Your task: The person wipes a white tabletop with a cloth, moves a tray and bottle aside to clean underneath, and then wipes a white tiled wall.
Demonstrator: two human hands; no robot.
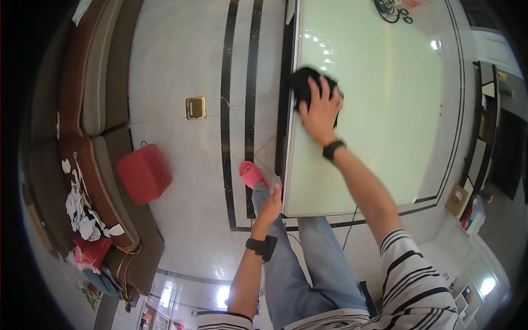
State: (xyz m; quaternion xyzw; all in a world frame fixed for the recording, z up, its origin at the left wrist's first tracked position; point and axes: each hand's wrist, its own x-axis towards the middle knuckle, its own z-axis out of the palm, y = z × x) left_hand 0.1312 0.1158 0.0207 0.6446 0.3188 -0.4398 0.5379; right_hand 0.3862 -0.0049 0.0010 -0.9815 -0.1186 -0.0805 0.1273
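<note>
My right hand [323, 110] lies over a bunched black cloth [306, 82], fingers spread and bent onto it. The cloth rests on the pale green glass-topped table [371, 136], and part of it reaches the table's left edge. Down by the table's near left corner, my left hand [269, 209] is seen edge-on above my jeans-clad leg [284, 255]. No object shows in it, but its inner side and most of its fingers are hidden. A black band sits on each wrist.
Scissors [406, 16] and a coiled black cable [385, 12] lie at the table's far end. On the left, a red stool [145, 174] stands by a brown sofa [117, 62] with white cloths [84, 214] on it. A cardboard box [456, 201] is at right.
</note>
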